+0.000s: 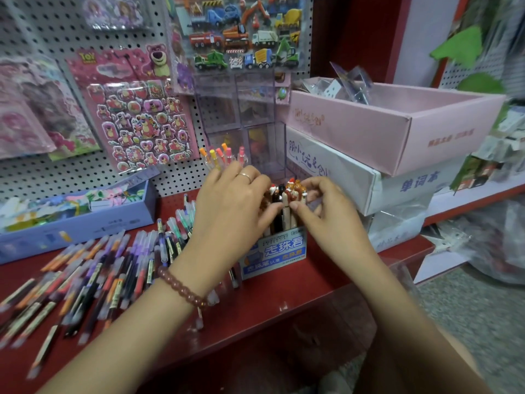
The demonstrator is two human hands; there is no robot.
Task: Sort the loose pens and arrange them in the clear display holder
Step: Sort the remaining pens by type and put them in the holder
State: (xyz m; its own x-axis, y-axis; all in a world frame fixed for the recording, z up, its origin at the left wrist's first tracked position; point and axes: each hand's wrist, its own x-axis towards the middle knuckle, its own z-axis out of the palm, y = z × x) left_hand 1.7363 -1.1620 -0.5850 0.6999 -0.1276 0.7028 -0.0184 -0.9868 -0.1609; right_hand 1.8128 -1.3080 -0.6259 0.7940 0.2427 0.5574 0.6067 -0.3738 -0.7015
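Both hands meet at the centre of the frame on a bunch of figure-topped pens (287,191) standing upright in a small blue-and-white printed box (275,251) on the red shelf (284,308). The left hand (230,206) wraps the bunch from the left, thumb against the barrels. The right hand (329,209) pinches it from the right, so each grip is grasping the bunch. The clear display holder (255,120) stands just behind, upper centre, with a few orange and pink pens (220,156) upright in it. Many loose pens (93,268) lie scattered at lower left. The step looks like gathering one kind together. Next, the bundle likely needs lifting straight up and lowering into a free cell.
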